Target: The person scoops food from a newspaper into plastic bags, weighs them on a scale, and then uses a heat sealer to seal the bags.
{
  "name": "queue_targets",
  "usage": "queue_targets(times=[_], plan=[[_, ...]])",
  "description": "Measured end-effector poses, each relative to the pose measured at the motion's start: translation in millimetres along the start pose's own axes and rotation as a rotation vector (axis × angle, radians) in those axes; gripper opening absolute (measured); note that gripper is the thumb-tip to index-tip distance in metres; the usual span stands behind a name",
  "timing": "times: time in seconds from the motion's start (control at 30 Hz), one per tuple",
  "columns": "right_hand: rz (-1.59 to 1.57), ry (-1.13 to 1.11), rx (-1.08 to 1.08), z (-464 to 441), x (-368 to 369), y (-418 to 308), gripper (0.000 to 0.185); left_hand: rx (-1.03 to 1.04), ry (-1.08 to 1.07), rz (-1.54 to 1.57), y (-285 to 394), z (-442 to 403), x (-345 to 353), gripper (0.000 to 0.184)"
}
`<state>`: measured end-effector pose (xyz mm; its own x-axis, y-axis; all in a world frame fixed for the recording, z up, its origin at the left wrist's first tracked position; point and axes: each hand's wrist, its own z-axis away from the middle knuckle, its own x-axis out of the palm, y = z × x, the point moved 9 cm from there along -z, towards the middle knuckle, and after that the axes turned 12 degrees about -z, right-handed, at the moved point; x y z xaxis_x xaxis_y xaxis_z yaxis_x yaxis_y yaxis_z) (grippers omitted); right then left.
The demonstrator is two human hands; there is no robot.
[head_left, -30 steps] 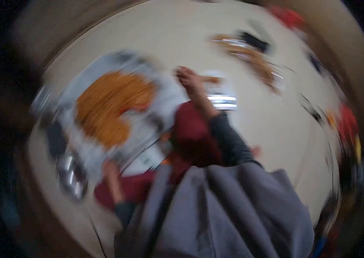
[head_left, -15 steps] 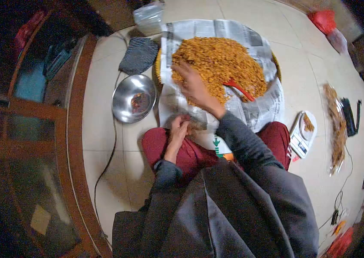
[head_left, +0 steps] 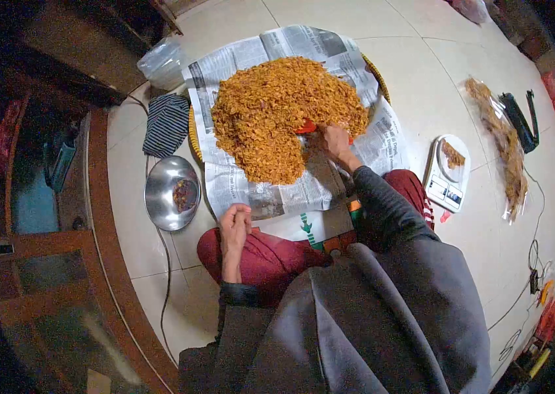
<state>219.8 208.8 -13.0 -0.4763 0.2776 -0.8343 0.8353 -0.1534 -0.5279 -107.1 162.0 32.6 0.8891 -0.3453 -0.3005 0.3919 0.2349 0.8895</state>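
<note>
While the right hand (head_left: pixel 338 140) is down in the spread, its fingers look wrapped around the handle of a red scoop (head_left: pixel 306 127), with bits of red showing on both sides of the grip. That scoop's at the near right edge of a big pile of orange-brown flakes (head_left: pixel 271 111), right by a bare notch in the heap. The pile covers most of the newspaper (head_left: pixel 231 184), which lines a round woven tray (head_left: pixel 380 82), yellow rim peeking out at the left and right edges.

Left hand (head_left: pixel 234 223) is over the left knee, by the near left corner of the newspaper. Fingers are curled in together, but honestly can't tell if they're pinching anything or if they touch the paper.

Down on the tiled floor (head_left: pixel 415 92), just off the tray's left edge, there's a steel bowl (head_left: pixel 159 203) with some dark reddish bits in it, then a striped cloth (head_left: pixel 167 125), and a clear plastic bag (head_left: pixel 161 62) near the far left edge. Off the tray's near right edge sits a white scale (head_left: pixel 447 194) with a little brown heap on its plate. Farther right lies a long clear packet of brown stuff (head_left: pixel 500 144), with a black item (head_left: pixel 519 125) just beside it.
</note>
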Motion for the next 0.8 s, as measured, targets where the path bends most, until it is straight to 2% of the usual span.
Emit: queue_targets(times=[0.1,0.2,0.27,0.37,0.4,0.43,0.5,0.6,0.67,0.73,0.8], plan=[[-0.209,0.132,-0.114,4,-24,3,0.024,0.131,0.04,-0.101,38,-9,-13,0.014],[-0.174,0.085,-0.05,2,-37,18,0.024,0.196,0.002,-0.211,84,-22,-4,0.016],[-0.104,0.057,-0.08,-3,-53,19,0.023,0.142,0.023,-0.289,101,-37,6,0.017],[-0.126,-0.009,-0.158,6,-116,-34,0.025,0.125,0.017,-0.454,121,-55,26,0.02],[-0.072,-0.055,-0.158,-13,-80,11,0.024,0.13,0.007,-0.518,125,-62,32,0.021],[-0.098,-0.046,-0.175,-13,-85,10,0.023,0.158,-0.039,-0.592,124,-76,42,0.021],[-0.151,-0.032,-0.211,-11,-109,-11,0.022,0.208,-0.128,-0.739,121,-96,59,0.021],[-0.131,-0.022,-0.306,-2,-133,-50,0.018,0.185,-0.099,-0.803,147,-83,67,0.026],[-0.029,-0.076,-0.281,4,-145,-78,0.021,0.203,-0.116,-0.695,144,-92,69,0.026],[0.126,0.057,-0.53,26,-170,-135,0.025,0.172,-0.094,-0.586,124,-118,73,0.028],[0.362,0.182,-0.757,41,-160,-147,0.034,0.195,-0.077,-0.549,132,-111,69,0.027]])
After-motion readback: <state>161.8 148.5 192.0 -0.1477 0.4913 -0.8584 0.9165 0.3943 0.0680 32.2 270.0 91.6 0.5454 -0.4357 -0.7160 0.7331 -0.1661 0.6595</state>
